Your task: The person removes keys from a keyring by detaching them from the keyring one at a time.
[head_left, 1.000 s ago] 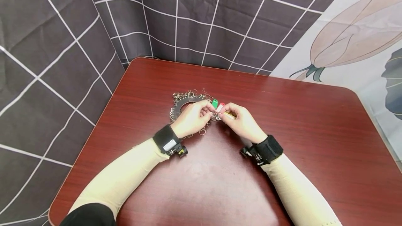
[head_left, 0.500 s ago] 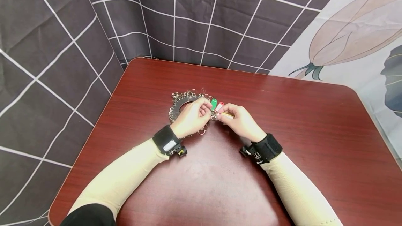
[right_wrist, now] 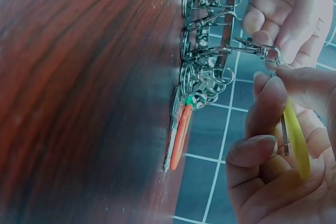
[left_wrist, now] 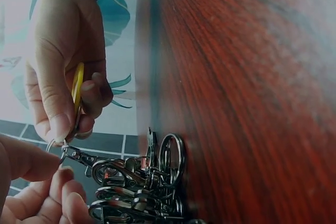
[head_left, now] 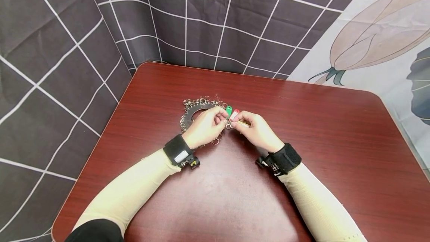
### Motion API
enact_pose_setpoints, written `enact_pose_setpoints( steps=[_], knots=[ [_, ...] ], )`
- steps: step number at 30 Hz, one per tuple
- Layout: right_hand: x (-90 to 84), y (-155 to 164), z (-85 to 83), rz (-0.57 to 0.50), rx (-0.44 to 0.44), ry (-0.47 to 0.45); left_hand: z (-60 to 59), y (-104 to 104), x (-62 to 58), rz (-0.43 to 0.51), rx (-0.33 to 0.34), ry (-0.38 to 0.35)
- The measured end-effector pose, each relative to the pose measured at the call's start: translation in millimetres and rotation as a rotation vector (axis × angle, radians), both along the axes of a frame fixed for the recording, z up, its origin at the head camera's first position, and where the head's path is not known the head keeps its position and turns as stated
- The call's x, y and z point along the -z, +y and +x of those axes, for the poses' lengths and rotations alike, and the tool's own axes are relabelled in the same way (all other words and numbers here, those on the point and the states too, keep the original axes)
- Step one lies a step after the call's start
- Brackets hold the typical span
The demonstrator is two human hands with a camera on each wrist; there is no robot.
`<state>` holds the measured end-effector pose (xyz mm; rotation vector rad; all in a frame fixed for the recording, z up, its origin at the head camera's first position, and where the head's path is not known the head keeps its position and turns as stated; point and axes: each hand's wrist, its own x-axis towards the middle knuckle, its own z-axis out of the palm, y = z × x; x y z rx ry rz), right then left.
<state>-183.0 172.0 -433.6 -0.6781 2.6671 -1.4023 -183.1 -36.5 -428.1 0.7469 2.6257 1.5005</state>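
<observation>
Near the middle of the table, my left hand (head_left: 206, 126) pinches a metal key ring (left_wrist: 63, 152) between thumb and forefinger. That ring hangs on the end of a swivel snap hook (right_wrist: 257, 49). My right hand (head_left: 256, 129) meets it from the right, its thumb and fingers holding a yellow key tag (right_wrist: 298, 140) with the thin end at the same ring. A narrow metal strip (right_wrist: 284, 135) shows beside the tag. Beneath the left hand lies a dark flat ring-shaped plate (head_left: 189, 117) edged with several snap hooks and rings, partly hidden by the hand.
Just beyond the fingertips lie a green key tag (head_left: 228, 111) and a red and white key tag (head_left: 234, 114). The red-brown table (head_left: 319, 141) runs back to a dark grid-patterned curtain (head_left: 208, 29). Wrist cameras sit on both wrists.
Half a second ago the left fingertips stood slightly back from the ring; now they are closed in on it again. The right hand keeps the yellow tag and has barely moved.
</observation>
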Motion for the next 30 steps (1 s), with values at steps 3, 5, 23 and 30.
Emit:
enact_pose_setpoints(
  steps=[3, 5, 23, 30],
  knots=[
    [0.7, 0.3, -0.6, 0.003, 0.003, 0.005, -0.4, 0.1, 1.3, -0.065, -0.004, -0.006],
    [1.2, 0.4, -1.2, 0.007, 0.003, 0.012, -0.6, -0.1, 2.7, -0.104, -0.011, -0.010],
    [-1.2, 1.5, 0.4, 0.003, 0.015, -0.011, 1.2, 1.6, 2.7, -0.126, 0.005, 0.005],
    [-3.1, 0.1, 2.4, -0.028, 0.003, -0.059, 2.6, 1.8, 1.2, -0.116, -0.022, -0.001]
  ],
)
